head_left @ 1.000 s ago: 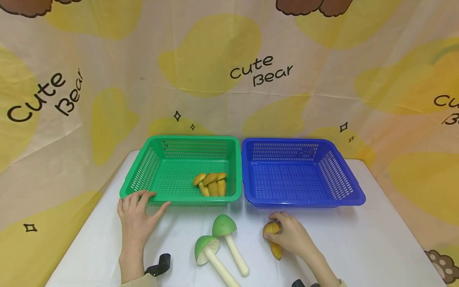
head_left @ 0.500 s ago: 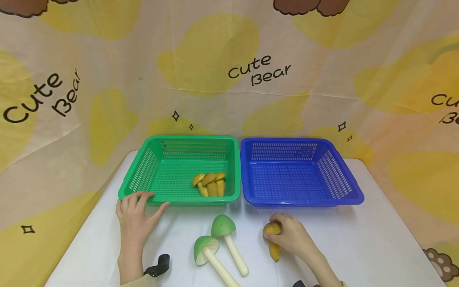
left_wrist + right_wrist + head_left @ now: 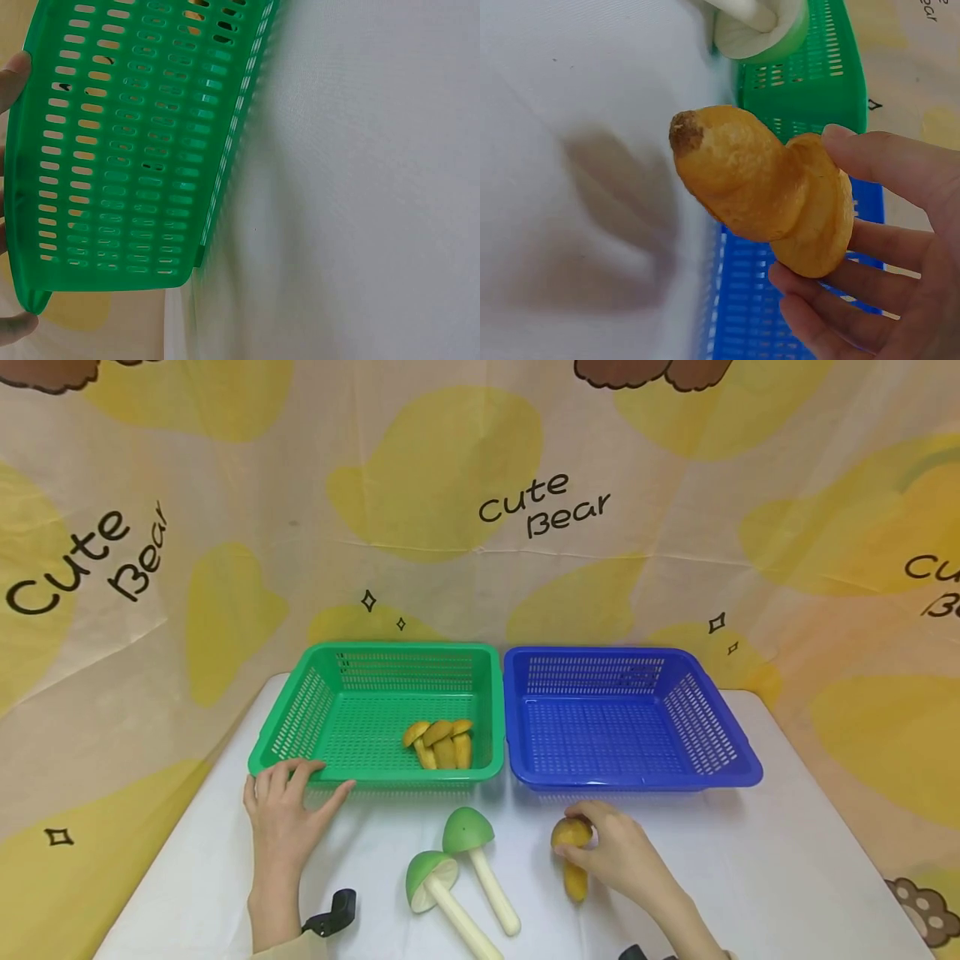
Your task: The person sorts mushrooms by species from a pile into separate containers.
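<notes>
My right hand (image 3: 622, 852) pinches a yellow-brown toy mushroom (image 3: 576, 881) by its cap, thumb on one side and fingers on the other. The right wrist view shows its stem (image 3: 731, 172) pointing away from the palm, over a shadow on the cloth. At the near left corner of the green basket (image 3: 390, 778), my left hand (image 3: 281, 822) holds the rim, fingers hooked over it. In the left wrist view only fingertips show along the rim (image 3: 19, 187). Three more yellow-brown mushrooms (image 3: 442, 747) lie inside that basket, at its near right.
A blue basket (image 3: 637, 781) stands right beside the green one. Two green-capped toy mushrooms with white stems, one nearer (image 3: 431, 881) and one farther (image 3: 468, 832), lie on the white tablecloth (image 3: 375, 918) between the hands. A patterned curtain (image 3: 450, 527) hangs behind.
The right hand and the mushroom in it have shifted very slightly, with the stem now turned a little straighter. The left hand stays on the rim.
</notes>
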`<state>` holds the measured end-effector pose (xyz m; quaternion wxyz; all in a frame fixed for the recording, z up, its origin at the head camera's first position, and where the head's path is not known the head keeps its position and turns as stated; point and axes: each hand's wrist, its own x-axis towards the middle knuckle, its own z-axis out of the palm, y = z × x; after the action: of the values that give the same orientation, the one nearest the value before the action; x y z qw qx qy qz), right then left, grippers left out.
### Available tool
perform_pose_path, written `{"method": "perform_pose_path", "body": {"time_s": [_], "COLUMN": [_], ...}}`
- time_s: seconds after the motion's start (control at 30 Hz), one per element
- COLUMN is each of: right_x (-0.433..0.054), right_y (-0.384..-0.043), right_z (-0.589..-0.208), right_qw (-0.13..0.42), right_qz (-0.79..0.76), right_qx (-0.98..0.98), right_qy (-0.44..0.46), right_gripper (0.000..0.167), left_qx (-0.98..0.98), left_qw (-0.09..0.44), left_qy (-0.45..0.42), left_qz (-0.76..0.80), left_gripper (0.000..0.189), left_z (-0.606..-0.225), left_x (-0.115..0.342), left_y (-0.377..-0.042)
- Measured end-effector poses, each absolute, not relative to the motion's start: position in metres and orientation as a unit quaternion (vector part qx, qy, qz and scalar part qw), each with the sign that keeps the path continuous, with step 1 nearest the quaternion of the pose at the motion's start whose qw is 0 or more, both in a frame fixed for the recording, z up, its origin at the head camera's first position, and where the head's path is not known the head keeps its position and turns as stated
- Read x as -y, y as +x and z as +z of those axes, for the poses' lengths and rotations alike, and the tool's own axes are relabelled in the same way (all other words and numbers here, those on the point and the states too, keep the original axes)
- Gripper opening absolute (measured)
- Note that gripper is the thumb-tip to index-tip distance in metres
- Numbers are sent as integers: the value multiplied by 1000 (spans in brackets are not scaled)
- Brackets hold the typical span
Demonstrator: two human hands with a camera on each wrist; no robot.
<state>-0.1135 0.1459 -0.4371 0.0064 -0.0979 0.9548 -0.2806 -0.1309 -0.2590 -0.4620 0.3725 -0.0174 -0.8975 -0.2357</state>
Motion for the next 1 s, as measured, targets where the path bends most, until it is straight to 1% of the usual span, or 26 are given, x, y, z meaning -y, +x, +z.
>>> {"method": "perform_pose_path", "body": {"time_s": [0.43, 0.6, 0.87, 1.0], "right_x": [-142, -139, -128, -118], "right_y": [-115, -117, -125, -131], "right_z": [-411, -401, -382, -372], "right_qw": [-47, -56, -96, -100], "right_qz": [-265, -260, -258, -259], "right_qx": [-951, -951, -941, -938], "right_qy": [-151, -160, -195, -206], "right_gripper": [42, 42, 39, 40], "left_qx": [901, 903, 903, 903], "left_qw": [364, 360, 359, 359], "left_qy": [-9, -5, -4, -3], "left_qz": [-237, -236, -234, -235], "left_gripper": [46, 46, 47, 47], "left_z": [-462, -462, -463, -463], "left_x": [259, 259, 260, 260], "left_y": [-132, -132, -132, -131]}}
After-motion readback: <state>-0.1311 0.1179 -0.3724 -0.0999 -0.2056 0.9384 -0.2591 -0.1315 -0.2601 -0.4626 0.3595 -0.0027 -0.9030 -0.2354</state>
